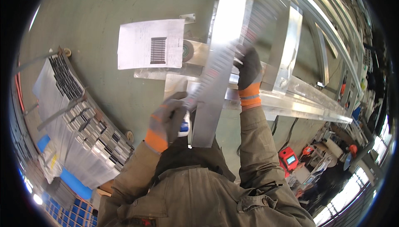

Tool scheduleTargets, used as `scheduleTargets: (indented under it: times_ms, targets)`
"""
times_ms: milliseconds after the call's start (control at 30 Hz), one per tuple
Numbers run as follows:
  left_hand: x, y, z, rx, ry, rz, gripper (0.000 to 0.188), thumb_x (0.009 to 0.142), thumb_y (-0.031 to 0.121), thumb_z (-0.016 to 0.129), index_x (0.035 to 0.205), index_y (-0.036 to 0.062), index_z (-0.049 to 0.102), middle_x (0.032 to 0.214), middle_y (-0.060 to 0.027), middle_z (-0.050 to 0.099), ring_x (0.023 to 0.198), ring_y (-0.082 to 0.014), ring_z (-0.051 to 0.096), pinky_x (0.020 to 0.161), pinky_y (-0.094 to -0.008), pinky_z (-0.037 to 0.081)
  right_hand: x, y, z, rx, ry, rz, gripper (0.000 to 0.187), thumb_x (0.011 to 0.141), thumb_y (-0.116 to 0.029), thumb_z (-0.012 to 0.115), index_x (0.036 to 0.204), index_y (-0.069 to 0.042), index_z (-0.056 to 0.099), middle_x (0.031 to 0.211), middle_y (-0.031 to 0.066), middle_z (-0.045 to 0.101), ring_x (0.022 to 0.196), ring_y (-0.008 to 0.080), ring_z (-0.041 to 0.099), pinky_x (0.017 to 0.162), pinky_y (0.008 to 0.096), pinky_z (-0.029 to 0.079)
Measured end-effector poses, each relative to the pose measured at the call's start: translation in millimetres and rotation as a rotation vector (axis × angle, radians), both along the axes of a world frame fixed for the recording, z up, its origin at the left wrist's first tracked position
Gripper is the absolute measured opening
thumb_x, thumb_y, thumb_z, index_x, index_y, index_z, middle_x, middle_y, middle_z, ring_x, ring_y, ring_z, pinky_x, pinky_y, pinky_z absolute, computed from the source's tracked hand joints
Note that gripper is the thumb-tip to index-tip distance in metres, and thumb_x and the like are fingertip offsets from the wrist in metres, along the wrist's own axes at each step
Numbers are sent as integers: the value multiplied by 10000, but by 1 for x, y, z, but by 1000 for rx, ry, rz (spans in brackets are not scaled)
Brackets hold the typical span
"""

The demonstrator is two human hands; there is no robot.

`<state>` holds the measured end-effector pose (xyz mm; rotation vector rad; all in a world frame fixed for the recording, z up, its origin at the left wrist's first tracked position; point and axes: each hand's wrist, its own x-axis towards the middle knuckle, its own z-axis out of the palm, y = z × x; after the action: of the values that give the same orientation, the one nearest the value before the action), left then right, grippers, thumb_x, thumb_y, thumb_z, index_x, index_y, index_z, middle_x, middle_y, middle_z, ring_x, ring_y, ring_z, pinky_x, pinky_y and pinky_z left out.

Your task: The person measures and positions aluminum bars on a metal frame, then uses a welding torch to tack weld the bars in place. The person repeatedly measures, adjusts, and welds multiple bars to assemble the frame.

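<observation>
A long silver rectangular metal tube point(206, 123) runs away from me, its near end close to my body. Across it stretches the blurred blade point(212, 74) of a tape measure, marked with dark lines and red patches. My left hand point(168, 117), in a grey and orange glove, is closed around the tape measure's white-and-blue case point(184, 128), left of the tube's near end. Farther along, my right hand point(250, 71), in a matching glove, curls its fingers onto the blade beside the tube. The blade's far end is too smeared to make out.
A metal frame point(286, 48) of crossing bars extends to the right. A printed sheet point(137, 44) lies beyond my left hand, beside a round disc point(187, 51). Stacked metal profiles point(89, 121) stand at left. A red device with a screen point(287, 159) is at lower right.
</observation>
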<state>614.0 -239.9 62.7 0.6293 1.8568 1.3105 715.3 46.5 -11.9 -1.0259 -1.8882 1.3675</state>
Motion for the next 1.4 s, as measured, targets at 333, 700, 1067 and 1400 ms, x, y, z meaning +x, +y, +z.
scheduleTargets:
  times_ms: [333, 700, 1067, 1400]
  targets:
    - [37, -13, 68, 64, 450, -388, 236, 993, 29, 649, 1213, -12, 722, 1109, -174, 715, 928, -305, 742, 819, -382, 616, 126, -153, 138, -585, 48, 230, 547, 1047, -122, 648, 1553, 8, 487, 1443, 154, 612, 1290, 226, 610, 1072, 373, 505]
    - [109, 6, 66, -94, -220, -719, 226, 903, 188, 819, 1084, 57, 784, 1103, -101, 700, 1019, -264, 686, 870, -392, 571, 221, -271, 134, -406, -23, 26, 339, 929, -44, 682, 1257, 30, 639, 1459, 293, 570, 1250, 438, 630, 1046, 427, 526]
    - [104, -24, 42, -276, 173, -1035, 223, 941, 283, 753, 1076, 113, 801, 1082, -162, 765, 1008, -366, 730, 911, -418, 577, 301, -465, 107, -93, -404, -148, 302, 939, -109, 673, 1214, 17, 693, 1137, 192, 720, 1013, 354, 718, 895, 424, 577]
    - [-65, 139, -18, -46, 1044, -623, 627, 932, 429, 822, 1373, 10, 670, 1425, -222, 665, 1301, -387, 655, 1083, -458, 517, 344, -608, 44, -965, -295, -796, 267, 1028, -273, 637, 946, -51, 760, 733, -26, 625, 661, 76, 564, 609, 278, 452]
